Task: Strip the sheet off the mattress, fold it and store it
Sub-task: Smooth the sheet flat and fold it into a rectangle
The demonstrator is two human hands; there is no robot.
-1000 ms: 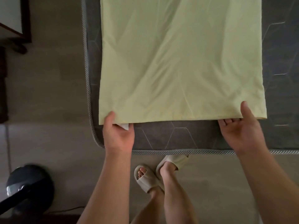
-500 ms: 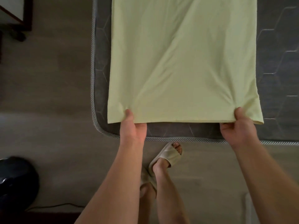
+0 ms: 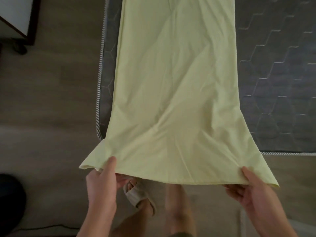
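Pale green sheet (image 3: 174, 93) is pinched at its near corners by the left hand (image 3: 100, 183) and right hand (image 3: 253, 190), lifted past the grey mattress (image 3: 277, 79) edge above the wooden floor (image 3: 51, 103).

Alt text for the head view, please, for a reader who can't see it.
Both hands, left hand and right hand, grip the near edge of a pale yellow-green folded sheet, lifted off the foot of a grey mattress; a slippered foot shows below.

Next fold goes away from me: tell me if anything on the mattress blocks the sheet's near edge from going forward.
Nothing visible: the sheet lies alone on the mattress, held by left hand and right hand.
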